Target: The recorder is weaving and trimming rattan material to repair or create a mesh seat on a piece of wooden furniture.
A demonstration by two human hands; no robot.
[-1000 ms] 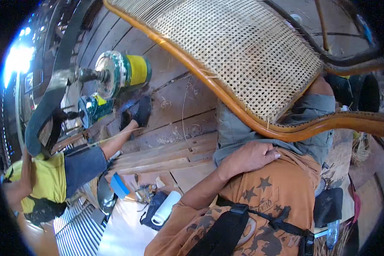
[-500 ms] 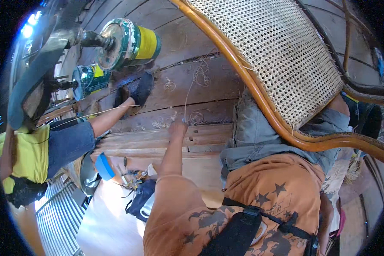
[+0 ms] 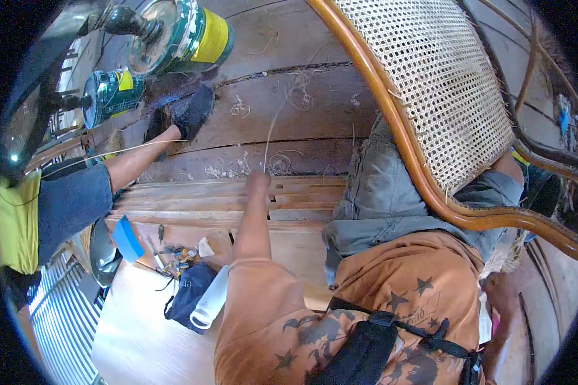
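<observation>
Head view: your left hand [image 3: 258,182] is stretched forward above the wooden slats [image 3: 192,199], a little blurred, its fingers folded into a fist around a pale strand [image 3: 269,133]. That strand runs up from your fist in a thin, bending line over the dark floorboards [image 3: 321,29], where pale curled scraps lie about. Your right hand [image 3: 502,292] is low beside your right side, near your orange shirt [image 3: 379,276]; it is too blurred for you to tell whether it grips anything.

The woven cane panel [image 3: 430,77] stands tilted ahead of you and to the right, well apart from your left fist. Its curved wooden frame [image 3: 478,220] passes across your grey trousers [image 3: 392,173].

On your left, a co-worker [image 3: 16,228] in a yellow top has a leg out toward 2 green-and-yellow buckets [image 3: 209,40]; another pale strand crosses that leg. Nearer to you, a dark pouch [image 3: 192,289] and a white cylinder [image 3: 210,298] lie together, with small tools [image 3: 183,255] and a blue piece [image 3: 127,239] close by.
</observation>
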